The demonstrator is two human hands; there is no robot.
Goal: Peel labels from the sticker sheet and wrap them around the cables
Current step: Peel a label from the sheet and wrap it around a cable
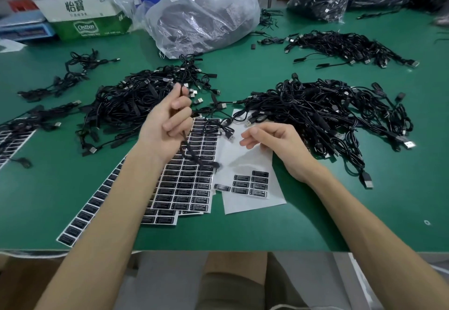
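green bench matting (340,212) carries heaps of black cables (328,115). the left hand (167,125) is curled round one cable (194,155), which hangs loose below the grip, its blurred tail over the full sticker sheet (192,188). just right of that grip, the right hand (274,144) sits over the nearly spent sheet (245,163), fingertips drawn together; whether they pinch a label i cannot tell. remaining labels (252,184) lie below both grips, toward the body. the cable looks light and floppy, so hold it close to the wrap point; the labels seem thin and tacky, best lifted by a corner.
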